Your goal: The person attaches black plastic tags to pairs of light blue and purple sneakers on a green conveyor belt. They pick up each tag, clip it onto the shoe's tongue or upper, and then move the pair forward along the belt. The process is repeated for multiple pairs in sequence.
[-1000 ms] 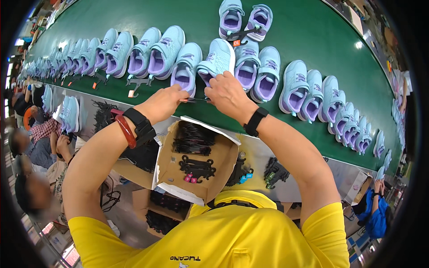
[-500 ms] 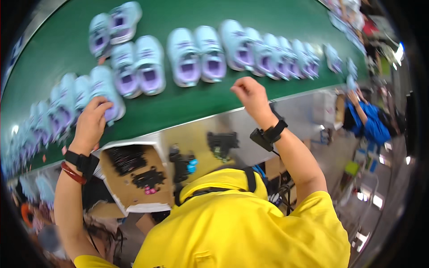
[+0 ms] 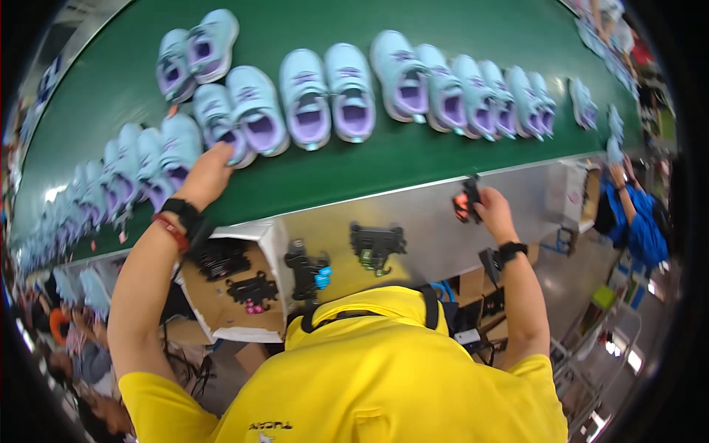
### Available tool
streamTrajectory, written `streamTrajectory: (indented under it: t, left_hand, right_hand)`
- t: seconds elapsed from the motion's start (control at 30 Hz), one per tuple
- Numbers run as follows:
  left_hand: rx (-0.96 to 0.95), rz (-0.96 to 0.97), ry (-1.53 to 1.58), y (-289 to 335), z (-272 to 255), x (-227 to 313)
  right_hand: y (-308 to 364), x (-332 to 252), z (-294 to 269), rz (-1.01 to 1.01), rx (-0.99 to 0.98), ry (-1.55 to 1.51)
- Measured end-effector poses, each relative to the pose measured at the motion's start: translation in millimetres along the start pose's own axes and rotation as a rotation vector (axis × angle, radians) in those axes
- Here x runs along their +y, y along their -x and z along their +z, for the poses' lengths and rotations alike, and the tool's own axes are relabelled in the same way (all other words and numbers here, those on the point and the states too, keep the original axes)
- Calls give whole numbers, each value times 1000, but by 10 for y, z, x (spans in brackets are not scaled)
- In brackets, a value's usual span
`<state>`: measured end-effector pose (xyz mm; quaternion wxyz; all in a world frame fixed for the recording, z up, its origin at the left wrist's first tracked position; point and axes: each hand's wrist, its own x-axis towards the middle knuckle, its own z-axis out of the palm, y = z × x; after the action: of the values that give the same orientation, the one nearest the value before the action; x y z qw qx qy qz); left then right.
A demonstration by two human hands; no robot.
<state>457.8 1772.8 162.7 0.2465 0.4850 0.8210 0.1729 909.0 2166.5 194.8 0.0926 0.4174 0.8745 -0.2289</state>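
Light-blue shoe, lilac lining: upright on the green tabletop, left of centre, toe pointing away from the wearer. Left hand at its heel, fingers bent, narrow and in contact; fingertips partly out of sight, so whether they grip cannot be told.

Second contact, right side: orange-tagged hangers, black, bunched over the metal ledge along the tabletop's near edge. Right hand meets the bunch at its right edge, thumb and forefinger near each other — cannot tell whether they grip or only touch, nor whether the bunch is lifted.

Around the touched shoe: a matching shoe just beside it on the right; a further pair of shoes beyond it. Next rightward, two more shoes side by side, then a right-hand row of shoes. A crowded left-hand row of shoes curves toward the rim.

On the ledge, leftward: green-tagged hangers, then blue-tagged hangers, both black. Left of these, an open cardboard box — inside, black hangers, some pink-tagged.

Wearer: yellow shirt, black band at each wrist, red bracelet on the left. Far right: a co-worker in blue, hands at shoes near the tabletop's edge.
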Motion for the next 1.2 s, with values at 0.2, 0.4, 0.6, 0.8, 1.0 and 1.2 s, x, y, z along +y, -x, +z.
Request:
streamTrajectory:
  t: [0.2, 0.4, 0.6, 0.8, 1.0, 1.2]
  left_hand:
    - [102, -12, 116, 126, -141, 47]
    - [142, 7, 116, 153, -111, -15]
    - [136, 12, 121, 131, -102, -53]
    - [158, -16, 106, 176, -114, -82]
    - [150, -26, 98, 187, -107, -84]
    - [25, -12, -28, 164, -214, -51]
  right_hand:
    - [-22, -121, -234, 202, -104, -351]
    - [-189, -1845, -82, -117, -464, -450]
    - [-140, -3663, 908, -64, -910, -959]
    - [-58, -4001, 1215, 115, -895, -1035]
    - [-15, -3975, 1286, 178, -865, -1136]
    - [-81, -4023, 1242, 55, -1068, -945]
